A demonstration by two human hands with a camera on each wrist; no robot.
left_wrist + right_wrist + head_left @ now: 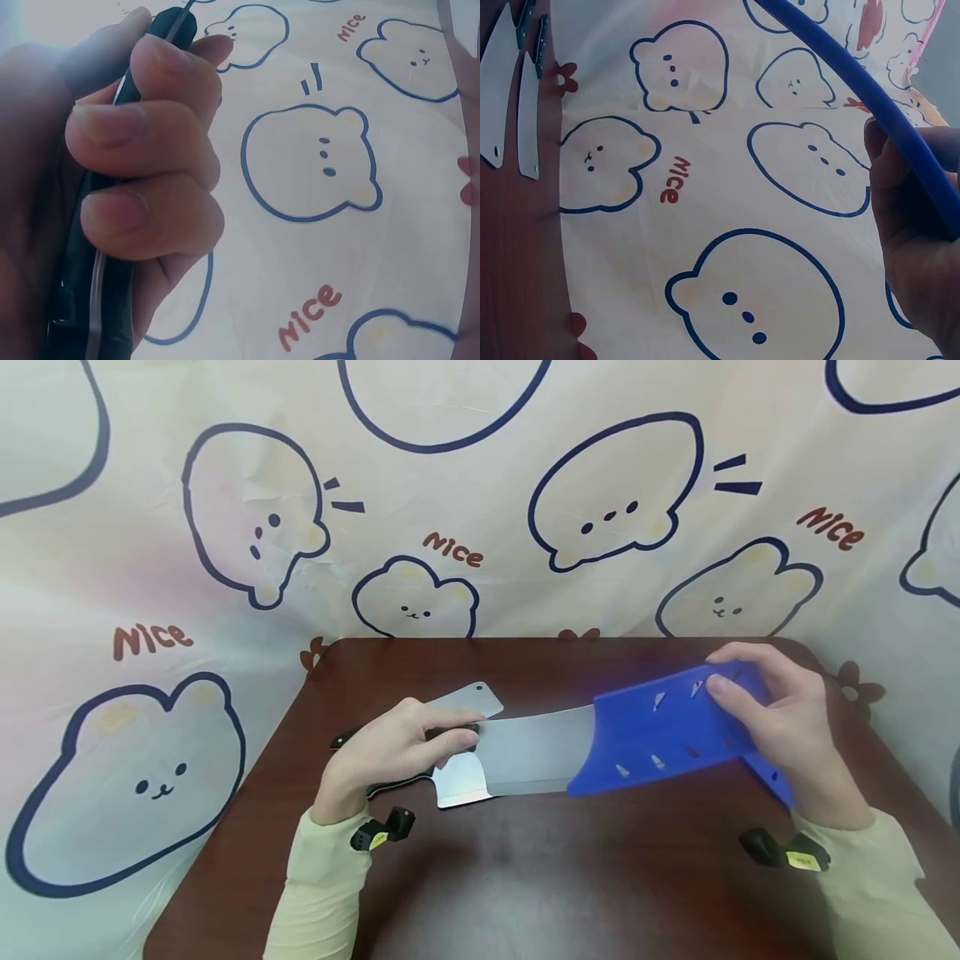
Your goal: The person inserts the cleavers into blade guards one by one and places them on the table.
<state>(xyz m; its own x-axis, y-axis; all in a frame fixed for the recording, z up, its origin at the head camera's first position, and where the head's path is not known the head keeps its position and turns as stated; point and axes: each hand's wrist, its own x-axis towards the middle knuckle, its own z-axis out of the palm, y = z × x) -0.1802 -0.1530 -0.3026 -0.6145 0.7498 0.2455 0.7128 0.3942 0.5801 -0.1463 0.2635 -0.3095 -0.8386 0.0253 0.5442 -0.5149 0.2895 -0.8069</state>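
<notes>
My left hand (401,747) grips the black handle (90,277) of a wide cleaver, its fingers curled round it in the left wrist view. The cleaver's steel blade (536,752) points right, and its far part is hidden by a blue slotted knife sheath (637,735). With thumb and fingers, my right hand (787,718) pinches the sheath's far end. The right wrist view shows the sheath edge-on as a blue strip (840,64) in that hand (915,247). Cleaver and sheath are held above the table.
Behind and below my left hand, another cleaver (468,697) and a further knife (457,783) lie on the dark wooden table (525,877). A second blue piece (768,779) lies under my right hand. A cartoon-printed cloth (495,502) hangs round the table's back and sides.
</notes>
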